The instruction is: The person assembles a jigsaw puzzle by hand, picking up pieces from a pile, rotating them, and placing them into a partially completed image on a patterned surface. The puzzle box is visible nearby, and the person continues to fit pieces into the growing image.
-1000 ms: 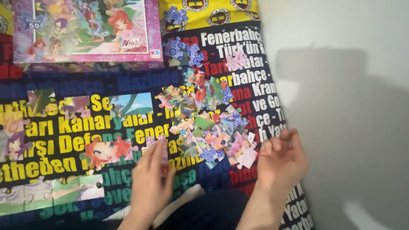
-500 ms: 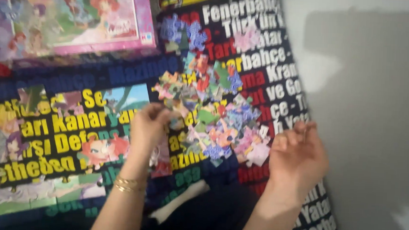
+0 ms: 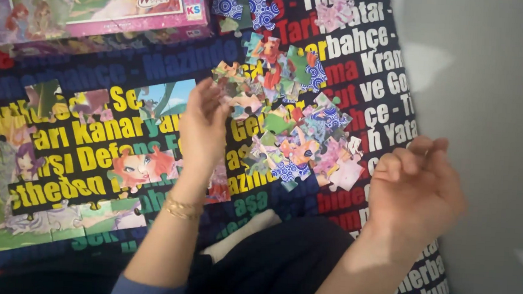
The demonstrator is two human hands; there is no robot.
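Left hand (image 3: 206,123) reaches forward with fingers loosely spread and bent, fingertips at the near-left edge of the heap of loose puzzle pieces (image 3: 286,121); whether a piece sits between the fingers, cannot tell. Right hand (image 3: 417,185) hovers curled, fingers drawn in toward the palm; contents of the curl hidden.

- Puzzle box (image 3: 96,4): far beyond the left hand, rectangular, pink border, cartoon picture on its lid, small label patch at the near-right corner.
- Cloth (image 3: 361,69): dark, printed with blocky lettering in yellow, white, red and blue; lies flat under everything, runs beneath both hands.
- Loose pieces: flat card, knobbed outlines, multicoloured, overlapping in 1 heap between the 2 hands and beyond them; some blue-and-white patterned ones lie farther off near the box.
- Partly assembled puzzle (image 3: 49,213): left of the left wrist, border strip joined, middle unfilled, a few joined clusters inside.
- Bracelet (image 3: 182,208): thin, gold-coloured, on the left wrist.
- Pale grey surface (image 3: 490,117) right of the right hand, past the cloth's straight edge; smooth, bare.
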